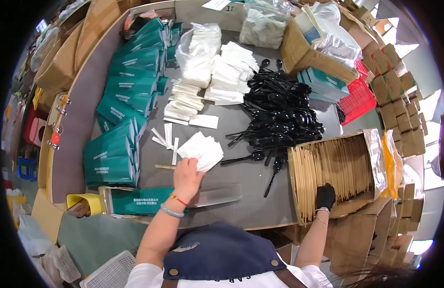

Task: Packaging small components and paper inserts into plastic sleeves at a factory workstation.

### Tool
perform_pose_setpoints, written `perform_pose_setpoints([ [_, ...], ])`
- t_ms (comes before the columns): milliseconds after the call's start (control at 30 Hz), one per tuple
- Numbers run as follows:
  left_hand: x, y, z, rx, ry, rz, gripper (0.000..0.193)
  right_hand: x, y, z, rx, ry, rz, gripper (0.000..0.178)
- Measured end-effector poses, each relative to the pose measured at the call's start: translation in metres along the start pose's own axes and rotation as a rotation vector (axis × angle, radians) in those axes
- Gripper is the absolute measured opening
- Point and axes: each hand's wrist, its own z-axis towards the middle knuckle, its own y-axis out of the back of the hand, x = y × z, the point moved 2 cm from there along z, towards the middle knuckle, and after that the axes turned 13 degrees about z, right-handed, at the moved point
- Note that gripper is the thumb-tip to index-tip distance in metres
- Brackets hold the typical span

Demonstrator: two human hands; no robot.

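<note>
My left hand (186, 175) reaches onto a small pile of white paper napkins (202, 150), its fingers and thumb closed at the pile's near edge. Loose white strips (167, 137) and one thin wooden stick (165, 166) lie just beyond it. My right hand (325, 197), in a black glove, rests on the wooden chopsticks (333, 161) packed in an open cardboard box (291, 180). Its fingers are too dark to make out. Beneath my left wrist, near the front edge, lies a clear plastic holder (219, 196) with green printed sleeves (140, 200) at its left.
Green printed packets (118, 98) stand along the left wall. Stacks of white napkins (231, 72) lie at the back middle, beside a heap of black plastic spoons (279, 108). A cardboard box with plastic bags (310, 60) stands back right, a red basket (357, 98) beyond.
</note>
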Motion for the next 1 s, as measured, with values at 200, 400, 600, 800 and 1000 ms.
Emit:
perform_pose_setpoints([
  [200, 0.013, 0.014, 0.011, -0.034, -0.094, 0.033, 0.040, 0.012, 0.015, -0.009, -0.108, -0.028, 0.058, 0.030],
  [400, 0.007, 0.017, 0.008, -0.109, -0.184, 0.066, 0.038, 0.051, -0.017, -0.050, -0.018, 0.490, 0.024, 0.046],
  [600, 0.013, 0.014, 0.006, -0.126, -0.242, 0.036, 0.030, 0.155, -0.044, -0.110, 0.527, 0.472, 0.194, 0.033],
  [800, 0.014, 0.042, 0.000, 0.208, -0.144, -0.271, 0.020, 0.175, -0.063, -0.103, 0.519, 0.626, 0.139, 0.016],
  [1000, 0.001, 0.046, -0.049, 0.211, -0.349, -0.030, 0.031, 0.243, -0.048, -0.121, 0.737, 0.631, 0.413, 0.015],
])
